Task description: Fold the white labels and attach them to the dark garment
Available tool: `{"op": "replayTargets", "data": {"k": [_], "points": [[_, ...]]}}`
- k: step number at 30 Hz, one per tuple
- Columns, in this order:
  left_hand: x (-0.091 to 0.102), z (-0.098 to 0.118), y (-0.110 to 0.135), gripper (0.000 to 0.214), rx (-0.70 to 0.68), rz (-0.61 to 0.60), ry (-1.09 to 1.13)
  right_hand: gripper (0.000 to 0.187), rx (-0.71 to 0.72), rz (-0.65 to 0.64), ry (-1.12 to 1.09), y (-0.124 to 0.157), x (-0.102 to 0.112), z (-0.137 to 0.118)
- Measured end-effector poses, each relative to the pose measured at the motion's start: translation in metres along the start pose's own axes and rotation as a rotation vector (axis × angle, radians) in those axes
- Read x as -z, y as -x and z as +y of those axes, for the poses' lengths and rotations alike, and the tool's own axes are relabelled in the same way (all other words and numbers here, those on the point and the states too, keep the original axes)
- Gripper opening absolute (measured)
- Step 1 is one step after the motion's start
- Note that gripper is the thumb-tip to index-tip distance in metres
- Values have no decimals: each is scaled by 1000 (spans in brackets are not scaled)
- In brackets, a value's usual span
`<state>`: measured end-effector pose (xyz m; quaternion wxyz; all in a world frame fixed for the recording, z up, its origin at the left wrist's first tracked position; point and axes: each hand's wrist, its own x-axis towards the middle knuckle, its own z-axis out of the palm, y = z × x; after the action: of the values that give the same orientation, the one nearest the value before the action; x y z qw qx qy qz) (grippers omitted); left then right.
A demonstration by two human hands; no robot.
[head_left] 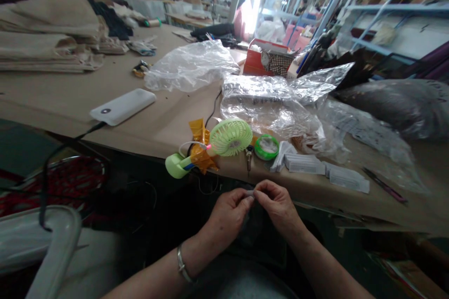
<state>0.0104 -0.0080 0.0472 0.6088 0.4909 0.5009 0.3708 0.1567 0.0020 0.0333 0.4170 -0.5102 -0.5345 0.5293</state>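
Item: small pale grey piece, held just below the table edge, pinched between the fingertips of left hand and right hand, hands together. Appears light and fiddly; only its exposed end offers hold. Nearby on the brown-topped table: lime-green handheld fan, key.

Nothing is legible: the white packets at four o'clock and the plastic bag at two o'clock show only blurred print.
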Motion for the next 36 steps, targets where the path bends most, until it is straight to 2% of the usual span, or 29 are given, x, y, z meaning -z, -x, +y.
{"op": "replayTargets", "data": {"k": [6, 12, 18, 36], "points": [[6, 4, -8, 17, -197, 129, -210, 16, 122, 75, 89, -10, -7, -2], [9, 4, -13, 19, -281, 187, -308, 13, 223, 127, 192, -13, -11, -3], [10, 4, -15, 20, -317, 197, -335, 12, 291, 149, 246, -15, -11, -2], [11, 4, -20, 19, -352, 229, -364, 11, 337, 159, 292, -20, -10, -3]]}}
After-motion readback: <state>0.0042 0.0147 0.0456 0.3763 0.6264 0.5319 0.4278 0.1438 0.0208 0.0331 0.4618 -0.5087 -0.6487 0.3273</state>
